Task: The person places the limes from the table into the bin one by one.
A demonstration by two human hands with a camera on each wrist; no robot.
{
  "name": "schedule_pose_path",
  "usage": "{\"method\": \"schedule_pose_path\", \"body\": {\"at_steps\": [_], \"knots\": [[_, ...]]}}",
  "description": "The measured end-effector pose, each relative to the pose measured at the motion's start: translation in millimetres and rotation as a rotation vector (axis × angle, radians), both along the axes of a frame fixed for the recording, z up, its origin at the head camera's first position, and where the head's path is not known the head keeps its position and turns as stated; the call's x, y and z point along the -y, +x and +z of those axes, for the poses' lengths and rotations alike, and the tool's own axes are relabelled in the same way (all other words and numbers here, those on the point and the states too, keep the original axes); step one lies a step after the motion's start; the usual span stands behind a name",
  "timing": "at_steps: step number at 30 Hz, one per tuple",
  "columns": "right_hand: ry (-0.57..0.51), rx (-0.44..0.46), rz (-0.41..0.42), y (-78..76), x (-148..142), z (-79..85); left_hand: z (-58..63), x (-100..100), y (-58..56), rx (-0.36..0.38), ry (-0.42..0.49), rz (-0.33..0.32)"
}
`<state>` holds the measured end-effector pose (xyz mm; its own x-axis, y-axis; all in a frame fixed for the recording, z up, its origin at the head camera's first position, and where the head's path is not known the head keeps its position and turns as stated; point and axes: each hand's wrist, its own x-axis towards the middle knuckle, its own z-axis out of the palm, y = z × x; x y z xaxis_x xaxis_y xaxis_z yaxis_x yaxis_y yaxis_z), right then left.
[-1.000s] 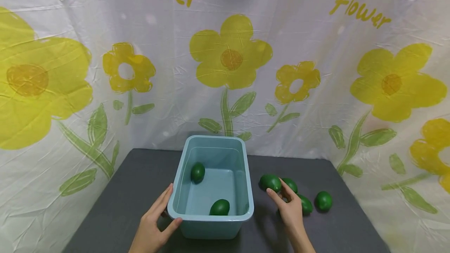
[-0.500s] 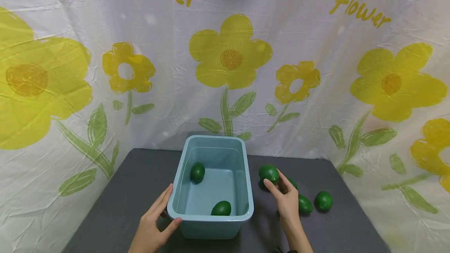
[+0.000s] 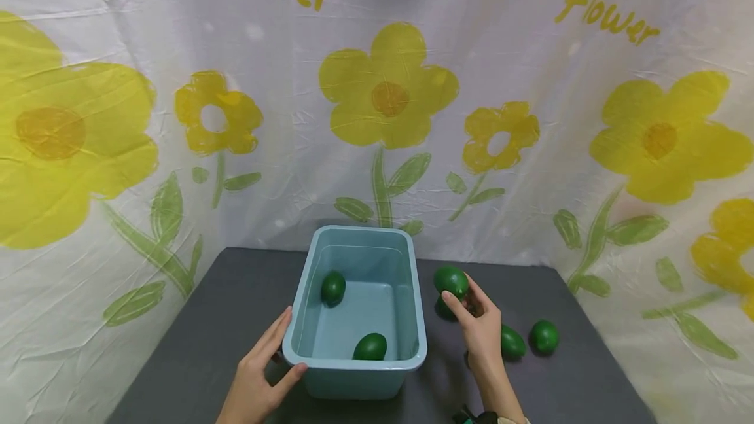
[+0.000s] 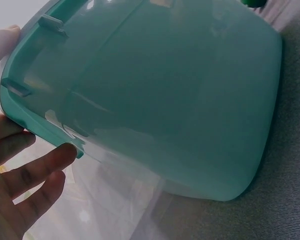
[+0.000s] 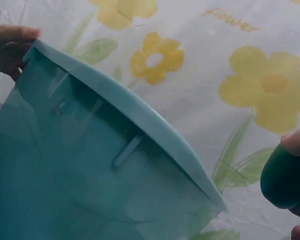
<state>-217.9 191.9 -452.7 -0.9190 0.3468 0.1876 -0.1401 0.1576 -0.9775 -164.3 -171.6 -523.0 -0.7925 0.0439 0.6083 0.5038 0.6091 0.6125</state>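
In the head view, my right hand (image 3: pixel 482 326) pinches a dark green avocado (image 3: pixel 450 281) between thumb and fingers, held above the table to the right of a light blue plastic bin (image 3: pixel 356 365). My left hand (image 3: pixel 254 371) holds the bin's near left corner. Its thumb lies over the rim and its fingers (image 4: pixel 37 170) reach under the lip in the left wrist view. Inside the bin lie two avocados, one (image 3: pixel 332 288) at the far left and one (image 3: pixel 370 347) near the front. The right wrist view shows the held avocado (image 5: pixel 286 177) at its right edge.
More avocados lie on the dark grey table (image 3: pixel 194 345) at right: one (image 3: pixel 446 308) partly behind the held one, one (image 3: pixel 512 343) beside my right wrist, another (image 3: pixel 544 337) farther right. A white curtain (image 3: pixel 283 169) with yellow flowers hangs around the table's back and sides.
My right hand has raised its avocado upward off the table, uncovering another below it. The left hand stays on the bin. The front avocado in the bin has barely shifted.
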Motion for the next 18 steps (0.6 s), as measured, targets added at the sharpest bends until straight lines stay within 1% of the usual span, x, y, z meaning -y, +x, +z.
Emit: {"method": "schedule_pose_path", "body": {"at_steps": [9,18], "knots": [[-0.027,-0.016,0.025,-3.3,9.1,7.4,0.6,-0.3,1.0,0.008,-0.002,0.012],[-0.063,-0.041,0.047,-6.9,19.9,15.5,-0.1,-1.1,-0.6,-0.015,0.001,0.008]]}}
